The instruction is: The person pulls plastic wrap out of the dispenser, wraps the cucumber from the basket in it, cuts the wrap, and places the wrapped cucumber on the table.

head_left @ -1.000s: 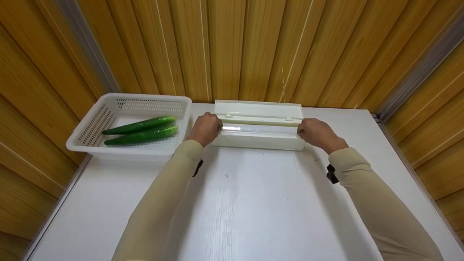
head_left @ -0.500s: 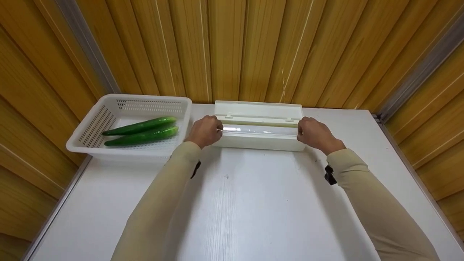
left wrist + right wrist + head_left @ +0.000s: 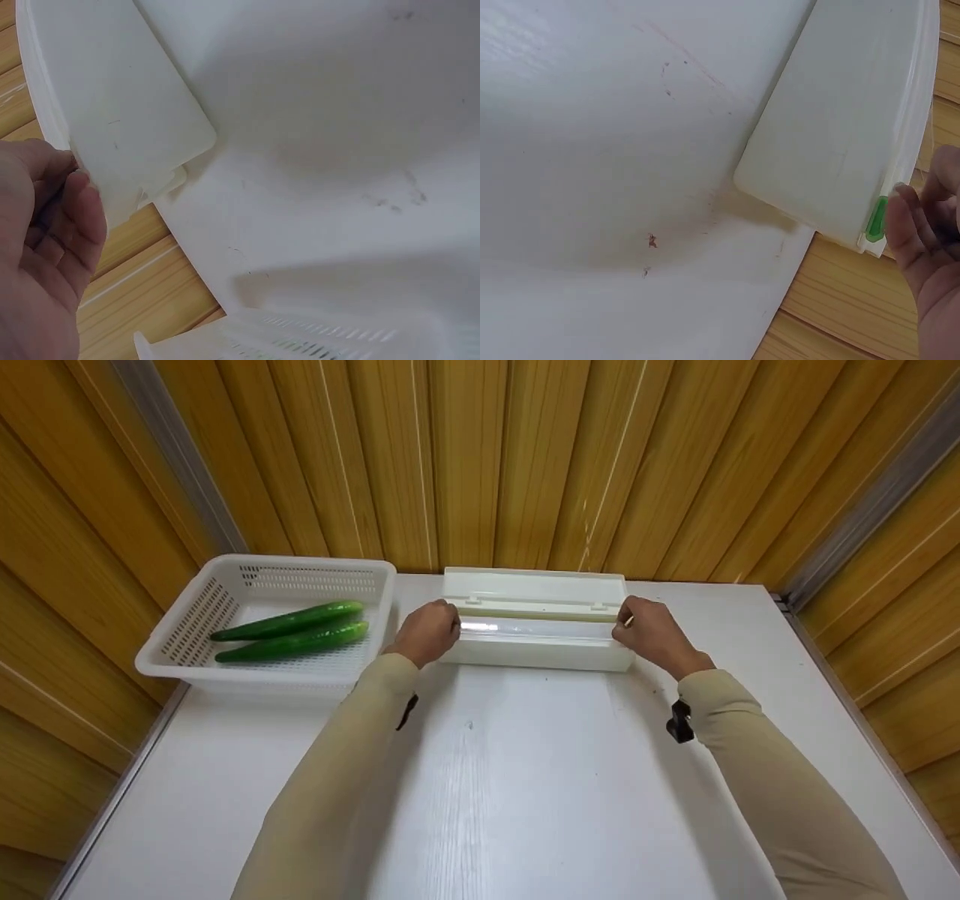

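Note:
A white plastic wrap dispenser box [image 3: 536,656] stands at the back of the table, its lid [image 3: 532,583] tipped back against the wall. Shiny clear plastic wrap [image 3: 536,629] spans the box's opening. At the left end, my left hand [image 3: 424,631] pinches the wrap's edge with curled fingers; the left wrist view has thumb and fingertips meeting at the box's upper edge. My right hand [image 3: 655,636] pinches the wrap at the opposite end, thumb against forefinger. Beside its fingertips, a green slider [image 3: 877,220] shows on the box's edge in the right wrist view.
To the left, a white perforated basket [image 3: 172,660] holds two green cucumbers [image 3: 292,641], close to the left forearm. Wood-patterned panel walls [image 3: 525,465] enclose the white table [image 3: 525,780] at the back and sides.
Both hands stay at the ends of the box. The right hand's fingers have shifted slightly, with a gap now showing between thumb and forefinger behind the pinch.

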Demonstrator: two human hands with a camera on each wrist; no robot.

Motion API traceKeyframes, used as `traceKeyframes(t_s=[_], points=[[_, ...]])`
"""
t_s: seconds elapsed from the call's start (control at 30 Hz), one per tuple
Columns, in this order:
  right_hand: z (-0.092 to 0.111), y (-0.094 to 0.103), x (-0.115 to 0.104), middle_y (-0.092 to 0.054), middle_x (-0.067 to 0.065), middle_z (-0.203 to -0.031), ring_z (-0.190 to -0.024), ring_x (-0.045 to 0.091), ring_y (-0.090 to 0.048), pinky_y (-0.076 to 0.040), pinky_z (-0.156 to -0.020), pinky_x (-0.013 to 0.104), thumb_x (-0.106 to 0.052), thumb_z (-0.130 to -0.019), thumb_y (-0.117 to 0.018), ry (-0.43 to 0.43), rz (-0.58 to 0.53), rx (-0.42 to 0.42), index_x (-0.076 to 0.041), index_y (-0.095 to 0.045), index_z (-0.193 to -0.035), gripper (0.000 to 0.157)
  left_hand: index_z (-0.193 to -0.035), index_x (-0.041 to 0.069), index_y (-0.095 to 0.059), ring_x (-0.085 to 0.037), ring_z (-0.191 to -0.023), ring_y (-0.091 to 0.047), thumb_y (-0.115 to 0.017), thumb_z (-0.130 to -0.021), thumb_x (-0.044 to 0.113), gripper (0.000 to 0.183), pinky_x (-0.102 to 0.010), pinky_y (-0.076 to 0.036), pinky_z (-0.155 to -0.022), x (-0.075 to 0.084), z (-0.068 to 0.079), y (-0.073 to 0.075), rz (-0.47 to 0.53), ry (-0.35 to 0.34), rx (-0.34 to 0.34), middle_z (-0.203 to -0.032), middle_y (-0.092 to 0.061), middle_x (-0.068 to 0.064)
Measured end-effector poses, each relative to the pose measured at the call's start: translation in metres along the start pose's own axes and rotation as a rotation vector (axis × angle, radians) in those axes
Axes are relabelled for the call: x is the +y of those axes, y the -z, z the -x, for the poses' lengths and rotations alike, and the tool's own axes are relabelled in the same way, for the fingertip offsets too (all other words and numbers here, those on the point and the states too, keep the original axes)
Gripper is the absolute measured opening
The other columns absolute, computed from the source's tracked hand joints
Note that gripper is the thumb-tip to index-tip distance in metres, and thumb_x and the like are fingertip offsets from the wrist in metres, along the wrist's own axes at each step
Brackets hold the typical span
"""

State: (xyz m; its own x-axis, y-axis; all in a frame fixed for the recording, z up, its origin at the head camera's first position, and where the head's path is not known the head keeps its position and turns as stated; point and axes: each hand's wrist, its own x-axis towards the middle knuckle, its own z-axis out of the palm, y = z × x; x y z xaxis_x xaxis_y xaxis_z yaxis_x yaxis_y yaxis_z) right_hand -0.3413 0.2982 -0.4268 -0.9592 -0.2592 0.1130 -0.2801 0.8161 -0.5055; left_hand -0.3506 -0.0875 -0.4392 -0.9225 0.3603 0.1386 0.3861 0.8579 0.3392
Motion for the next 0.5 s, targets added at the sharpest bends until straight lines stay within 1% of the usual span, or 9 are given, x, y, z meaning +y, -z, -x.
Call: traceKeyframes(t_s=[0.1, 0.17, 0.23, 0.27, 0.37, 0.5], points=[[-0.0015, 0.0014, -0.0005, -0.069, 0.024, -0.106, -0.085, 0.029, -0.072, -0.056, -0.073, 0.031, -0.002, -0.100, -0.060, -0.043, -0.078, 0.000, 0.006, -0.060, -0.109, 0.012, -0.108, -0.005, -0.075, -0.027, -0.095, -0.067, -0.058, -0.106, 0.005, 0.020, -0.039, -0.057, -0.086, -0.0004, -0.0006, 0.0004, 0.074, 0.031, -0.014, -0.103, -0.069, -0.016], [-0.0022, 0.0014, -0.0004, -0.069, 0.022, -0.104, -0.084, 0.027, -0.070, -0.054, -0.071, 0.025, -0.003, -0.101, -0.061, -0.055, -0.100, 0.016, 0.005, -0.061, -0.108, 0.011, -0.110, -0.005, -0.073, -0.026, -0.097, -0.066, -0.059, -0.107, 0.005, 0.018, -0.038, -0.056, -0.087, 0.0000, -0.0010, 0.0015, 0.135, 0.067, -0.018, -0.105, -0.069, -0.016], [-0.0023, 0.0012, -0.0004, -0.068, 0.021, -0.102, -0.086, 0.026, -0.067, -0.052, -0.070, 0.023, -0.003, -0.101, -0.062, -0.050, -0.107, 0.044, 0.005, -0.062, -0.105, 0.009, -0.111, -0.005, -0.072, -0.026, -0.098, -0.066, -0.059, -0.106, 0.005, 0.017, -0.038, -0.056, -0.087, 0.0010, -0.0021, 0.0019, 0.189, 0.096, -0.006, -0.105, -0.070, -0.016], [-0.0025, 0.0009, -0.0003, -0.068, 0.020, -0.100, -0.086, 0.026, -0.066, -0.051, -0.070, 0.023, -0.003, -0.100, -0.062, -0.045, -0.103, 0.058, 0.004, -0.063, -0.104, 0.008, -0.110, -0.004, -0.071, -0.025, -0.096, -0.066, -0.060, -0.106, 0.005, 0.015, -0.038, -0.056, -0.086, 0.0019, -0.0028, 0.0021, 0.215, 0.113, -0.001, -0.104, -0.070, -0.015], [-0.0032, 0.0010, -0.0006, -0.068, 0.019, -0.100, -0.089, 0.028, -0.062, -0.050, -0.074, 0.029, -0.004, -0.101, -0.063, -0.044, -0.099, 0.084, 0.003, -0.065, -0.102, 0.008, -0.109, -0.004, -0.071, -0.025, -0.094, -0.065, -0.062, -0.105, 0.004, 0.013, -0.038, -0.056, -0.084, 0.0047, -0.0056, 0.0017, 0.265, 0.142, 0.019, -0.102, -0.071, -0.015], [-0.0050, 0.0019, -0.0012, -0.070, 0.019, -0.104, -0.093, 0.028, -0.062, -0.051, -0.079, 0.034, -0.007, -0.103, -0.063, -0.073, -0.121, 0.086, 0.003, -0.068, -0.105, 0.012, -0.107, -0.005, -0.072, -0.026, -0.098, -0.065, -0.065, -0.103, 0.004, 0.013, -0.037, -0.056, -0.086, 0.0063, -0.0079, -0.0002, 0.258, 0.141, 0.057, -0.106, -0.069, -0.016]])
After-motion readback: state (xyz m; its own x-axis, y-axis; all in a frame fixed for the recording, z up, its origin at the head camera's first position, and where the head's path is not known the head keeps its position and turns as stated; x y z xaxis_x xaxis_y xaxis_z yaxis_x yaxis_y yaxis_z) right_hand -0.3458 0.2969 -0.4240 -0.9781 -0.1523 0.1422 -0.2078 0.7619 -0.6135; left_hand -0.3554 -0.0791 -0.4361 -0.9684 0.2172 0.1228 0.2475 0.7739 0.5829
